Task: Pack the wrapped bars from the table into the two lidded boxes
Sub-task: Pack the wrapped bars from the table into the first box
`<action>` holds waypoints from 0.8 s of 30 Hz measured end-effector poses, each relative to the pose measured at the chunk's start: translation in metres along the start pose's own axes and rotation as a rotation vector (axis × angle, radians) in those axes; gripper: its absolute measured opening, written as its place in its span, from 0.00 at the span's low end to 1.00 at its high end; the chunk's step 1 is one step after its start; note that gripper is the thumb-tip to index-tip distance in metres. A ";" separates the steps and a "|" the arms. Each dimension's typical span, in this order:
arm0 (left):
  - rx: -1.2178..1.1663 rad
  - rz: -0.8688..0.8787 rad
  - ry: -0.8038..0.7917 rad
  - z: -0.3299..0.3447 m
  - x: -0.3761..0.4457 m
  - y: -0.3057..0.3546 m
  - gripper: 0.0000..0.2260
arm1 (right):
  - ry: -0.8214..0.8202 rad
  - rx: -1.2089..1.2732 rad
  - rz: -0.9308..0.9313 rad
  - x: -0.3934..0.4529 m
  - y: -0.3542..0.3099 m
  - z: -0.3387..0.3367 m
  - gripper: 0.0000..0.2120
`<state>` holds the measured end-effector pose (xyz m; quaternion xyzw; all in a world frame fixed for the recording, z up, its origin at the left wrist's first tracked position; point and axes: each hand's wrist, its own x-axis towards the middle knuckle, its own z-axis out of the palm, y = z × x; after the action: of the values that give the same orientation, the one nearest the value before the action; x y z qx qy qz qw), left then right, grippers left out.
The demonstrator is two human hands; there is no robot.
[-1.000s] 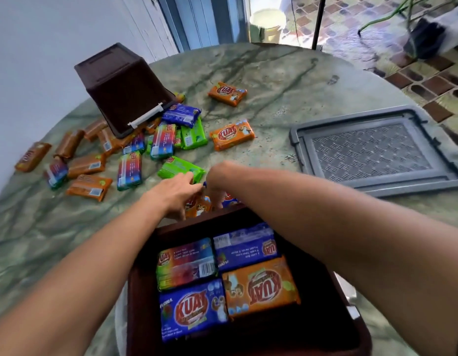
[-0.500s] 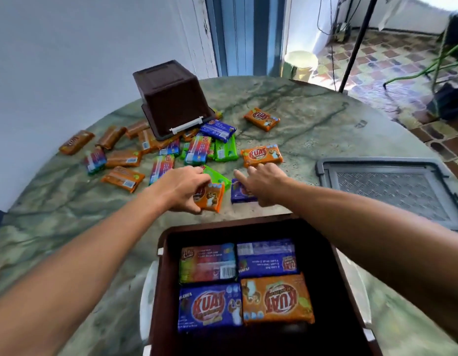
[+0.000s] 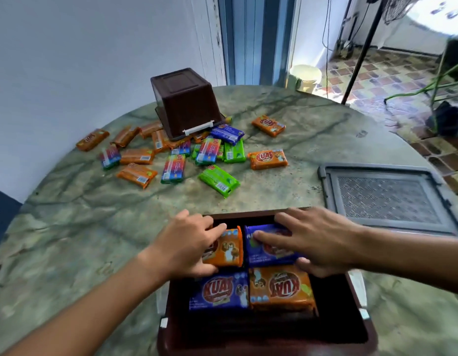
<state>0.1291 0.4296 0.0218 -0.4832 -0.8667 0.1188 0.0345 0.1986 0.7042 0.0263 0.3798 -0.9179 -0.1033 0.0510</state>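
Note:
An open brown box [image 3: 361,327] stands at the table's near edge. Inside it lie a blue bar [image 3: 217,294] and an orange bar [image 3: 281,289] side by side. Over the box's far half my left hand [image 3: 187,247] grips an orange bar [image 3: 229,249], and my right hand [image 3: 317,242] grips a blue bar [image 3: 266,253], fingers on top and thumb beneath. A second brown box [image 3: 187,101] lies upside down at the back of the table. Several wrapped bars, orange, green, blue and rainbow, are scattered around it, among them a green bar [image 3: 219,179] nearest me.
A grey lid [image 3: 387,199] with a mesh panel lies on the round green marble table [image 3: 68,240] to the right of the open box. A white wall stands at the left; a doorway, a bucket [image 3: 306,75] and a tiled floor lie behind.
Both hands picked a bar each off the table beyond the box and brought them back over its far half. The view tilted up.

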 end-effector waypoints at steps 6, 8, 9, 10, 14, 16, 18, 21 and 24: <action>0.031 -0.022 0.009 0.020 0.004 0.016 0.24 | -0.112 -0.025 0.147 0.007 -0.028 0.027 0.28; 0.021 -0.026 0.005 0.020 0.006 0.017 0.23 | -0.097 -0.001 0.144 0.016 -0.031 0.031 0.23; 0.024 -0.018 0.003 0.020 0.008 0.017 0.23 | -0.085 0.021 0.124 0.020 -0.031 0.032 0.21; 0.033 -0.009 0.000 0.019 0.010 0.017 0.24 | -0.091 0.043 0.102 0.024 -0.030 0.031 0.19; 0.067 0.038 -0.012 0.020 0.013 0.017 0.25 | -0.161 0.069 0.055 0.027 -0.027 0.023 0.13; 0.080 0.060 -0.033 0.019 0.013 0.019 0.25 | -0.259 0.069 0.029 0.033 -0.029 0.013 0.12; 0.083 0.097 -0.054 0.016 0.015 0.016 0.26 | -0.376 0.098 0.006 0.040 -0.027 0.003 0.14; -0.063 0.156 0.011 0.004 0.022 -0.005 0.22 | -0.472 0.252 0.002 0.055 -0.008 -0.030 0.13; -0.282 0.157 0.188 -0.006 0.045 -0.040 0.12 | -0.315 0.474 0.178 0.076 0.033 -0.050 0.10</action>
<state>0.0734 0.4486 0.0349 -0.5584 -0.8274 -0.0472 0.0378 0.1308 0.6652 0.0836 0.2786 -0.9427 0.0608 -0.1735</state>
